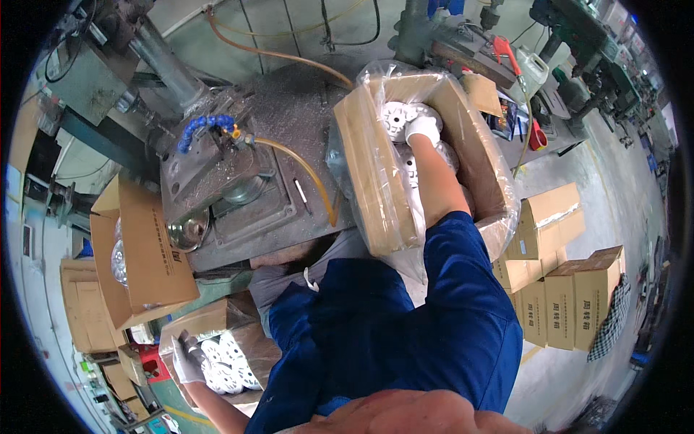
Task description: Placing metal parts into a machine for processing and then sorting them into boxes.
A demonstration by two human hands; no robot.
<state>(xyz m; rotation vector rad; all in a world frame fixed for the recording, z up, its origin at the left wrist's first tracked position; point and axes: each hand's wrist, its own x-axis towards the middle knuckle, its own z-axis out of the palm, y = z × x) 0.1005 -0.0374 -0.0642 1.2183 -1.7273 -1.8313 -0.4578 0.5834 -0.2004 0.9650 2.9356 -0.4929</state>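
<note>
My right hand [423,130], in a white glove, reaches into a plastic-lined carton [376,173] on the workbench. Its fingers are closed at the edge of a round, perforated silvery metal disc [396,119]; more discs lie beneath my forearm. At the lower left, my left hand [189,359], in a white glove with dark grey finger parts, is inside a lower lined carton [256,354]. Those fingers curl around the edge of similar metal discs [230,362] there; the fingertips are partly hidden.
A drilling machine [166,65] stands at the left of the workbench [303,108], with a blue coolant hose [206,126] and a white pen [301,195]. Another open carton [148,253] holds shiny parts. Stacked closed cartons [564,296] stand on the floor at right.
</note>
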